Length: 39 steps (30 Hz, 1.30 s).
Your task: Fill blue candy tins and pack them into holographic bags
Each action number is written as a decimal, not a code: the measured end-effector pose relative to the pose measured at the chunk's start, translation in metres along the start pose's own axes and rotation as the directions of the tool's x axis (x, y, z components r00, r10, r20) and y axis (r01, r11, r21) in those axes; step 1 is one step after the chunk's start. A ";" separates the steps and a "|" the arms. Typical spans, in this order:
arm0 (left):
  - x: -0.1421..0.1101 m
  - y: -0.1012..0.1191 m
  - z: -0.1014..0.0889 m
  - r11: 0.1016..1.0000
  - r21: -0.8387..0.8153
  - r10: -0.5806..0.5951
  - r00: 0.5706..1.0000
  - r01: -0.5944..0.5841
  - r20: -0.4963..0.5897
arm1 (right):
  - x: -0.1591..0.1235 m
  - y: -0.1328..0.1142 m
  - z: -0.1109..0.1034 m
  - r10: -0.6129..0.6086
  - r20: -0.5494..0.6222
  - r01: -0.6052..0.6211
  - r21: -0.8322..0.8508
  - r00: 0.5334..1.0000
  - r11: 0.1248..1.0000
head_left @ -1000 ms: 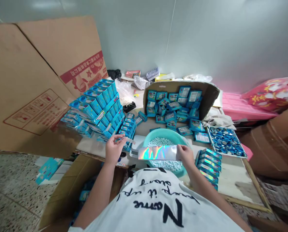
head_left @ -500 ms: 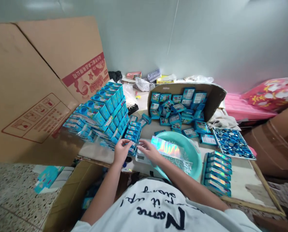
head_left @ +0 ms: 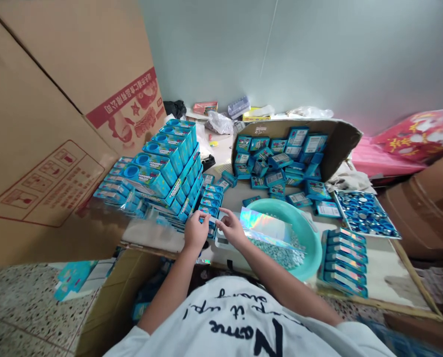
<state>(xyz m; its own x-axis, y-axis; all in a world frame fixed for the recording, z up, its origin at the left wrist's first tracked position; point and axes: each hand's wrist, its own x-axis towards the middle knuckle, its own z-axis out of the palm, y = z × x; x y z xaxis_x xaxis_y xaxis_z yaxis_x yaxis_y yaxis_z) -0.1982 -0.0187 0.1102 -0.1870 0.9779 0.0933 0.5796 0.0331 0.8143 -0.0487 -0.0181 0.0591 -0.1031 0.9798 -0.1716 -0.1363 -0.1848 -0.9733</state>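
Beyond the right hand (head_left: pixel 231 229), blue boxes (head_left: pixel 280 160) lie heaped.

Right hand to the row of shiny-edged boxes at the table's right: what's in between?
In the head view, the turquoise basin lies between the right hand and that row of boxes, with pale pellets and a shiny sheet in it.

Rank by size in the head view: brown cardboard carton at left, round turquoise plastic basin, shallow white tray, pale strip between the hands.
Largest to smallest:
cardboard carton
turquoise basin
white tray
pale strip
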 end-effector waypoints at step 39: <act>-0.048 -0.051 0.022 0.755 0.301 0.555 0.812 -0.582 0.178 | -0.023 -0.020 -0.012 0.479 0.119 -0.491 0.114 0.870 0.864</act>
<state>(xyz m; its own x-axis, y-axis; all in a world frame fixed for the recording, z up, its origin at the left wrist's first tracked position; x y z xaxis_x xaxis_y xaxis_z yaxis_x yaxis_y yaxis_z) -0.2012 -0.0627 0.0518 0.3113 0.8497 0.4256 0.7855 -0.4822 0.3881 -0.0318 -0.0356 0.0807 -0.2722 0.7547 -0.5969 -0.1796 -0.6493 -0.7390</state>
